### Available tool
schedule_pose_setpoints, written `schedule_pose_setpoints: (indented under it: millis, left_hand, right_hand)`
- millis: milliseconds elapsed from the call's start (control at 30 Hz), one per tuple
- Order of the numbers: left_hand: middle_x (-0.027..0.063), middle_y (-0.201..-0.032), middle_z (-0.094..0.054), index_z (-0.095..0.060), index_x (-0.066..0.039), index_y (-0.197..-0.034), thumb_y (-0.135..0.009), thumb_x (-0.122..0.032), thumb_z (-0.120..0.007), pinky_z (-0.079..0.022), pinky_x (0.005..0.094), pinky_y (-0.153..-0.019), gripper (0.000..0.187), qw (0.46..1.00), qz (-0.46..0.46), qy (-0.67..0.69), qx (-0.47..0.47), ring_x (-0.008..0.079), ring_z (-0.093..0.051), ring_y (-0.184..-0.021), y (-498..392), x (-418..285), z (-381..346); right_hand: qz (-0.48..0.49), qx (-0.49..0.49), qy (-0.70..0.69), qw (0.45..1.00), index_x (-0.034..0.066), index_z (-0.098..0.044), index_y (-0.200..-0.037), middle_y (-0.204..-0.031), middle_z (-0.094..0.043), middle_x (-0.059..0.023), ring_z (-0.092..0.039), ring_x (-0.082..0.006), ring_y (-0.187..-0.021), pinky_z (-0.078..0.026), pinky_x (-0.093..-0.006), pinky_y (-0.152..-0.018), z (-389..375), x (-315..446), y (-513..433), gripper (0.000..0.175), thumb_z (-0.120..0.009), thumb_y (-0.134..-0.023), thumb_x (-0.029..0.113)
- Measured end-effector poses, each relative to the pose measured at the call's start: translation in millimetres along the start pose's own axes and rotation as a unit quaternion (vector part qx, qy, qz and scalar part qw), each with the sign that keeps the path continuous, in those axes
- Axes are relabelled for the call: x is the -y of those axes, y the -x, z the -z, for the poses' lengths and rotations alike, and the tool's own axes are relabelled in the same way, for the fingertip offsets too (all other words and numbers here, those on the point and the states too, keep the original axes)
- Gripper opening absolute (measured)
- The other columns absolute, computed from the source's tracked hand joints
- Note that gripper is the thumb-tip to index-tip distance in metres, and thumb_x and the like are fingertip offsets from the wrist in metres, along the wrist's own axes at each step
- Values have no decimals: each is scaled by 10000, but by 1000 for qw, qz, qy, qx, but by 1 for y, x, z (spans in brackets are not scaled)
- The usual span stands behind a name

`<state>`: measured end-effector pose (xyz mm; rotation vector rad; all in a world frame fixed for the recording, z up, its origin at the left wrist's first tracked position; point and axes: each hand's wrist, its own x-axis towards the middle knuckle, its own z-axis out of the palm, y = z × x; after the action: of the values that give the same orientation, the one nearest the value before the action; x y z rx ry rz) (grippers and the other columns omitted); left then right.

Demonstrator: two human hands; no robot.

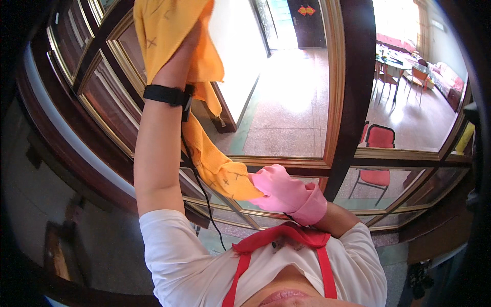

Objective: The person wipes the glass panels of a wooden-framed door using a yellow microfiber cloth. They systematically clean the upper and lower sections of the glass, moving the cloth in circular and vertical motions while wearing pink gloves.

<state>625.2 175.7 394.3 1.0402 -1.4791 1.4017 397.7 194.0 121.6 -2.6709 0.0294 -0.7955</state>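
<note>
An orange-yellow cloth [168, 34] with dark cross marks drapes over my raised left arm [159, 153] and covers the hand, so its fingers are hidden. A black wristband [165, 96] with a small device circles that wrist, and a thin black cable [207, 197] trails from it. My right hand [282, 188], in a pink rubber glove, grips the cloth's lower end near my chest. Between the two hands the cloth hangs in a loose twist. Before me stands a dark wood-framed glass partition [347, 96] with gilded mouldings. Whether the cloth touches the glass, I cannot tell.
Through the glass appear a red chair [379, 136], a dining table [393, 63] with chairs, and a pink sofa [447, 78]. A dark door [307, 27] with a red ornament stands at the far end. Red apron straps [328, 270] cross my white shirt.
</note>
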Motion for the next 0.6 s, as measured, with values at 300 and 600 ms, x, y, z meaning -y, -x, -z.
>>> schedule_pose_setpoints:
  millis: [300, 600]
  left_hand:
    - [144, -1422, -530, -520, -100, -1386, -930, -298, -702, -340, 416, -1182, 530, 995, -100, 10, 17, 317, -456, -1387, -33, -84, -19]
    - [153, -1373, -555, -549, -85, -1335, -921, -275, -694, -360, 426, -1165, 477, 986, -163, 30, 18, 326, -482, -1354, -59, -138, -32]
  right_hand:
    - [1, -47, -5, 999, 47, -640, -1165, -806, -695, -145, -694, -369, -809, -518, -484, -722, 13, -13, 32, 488, -773, -778, 313]
    - [-6, -102, 13, 995, 39, -662, -1019, -753, -660, -145, -668, -374, -755, -507, -473, -693, 21, -21, 58, 410, -805, -736, 299]
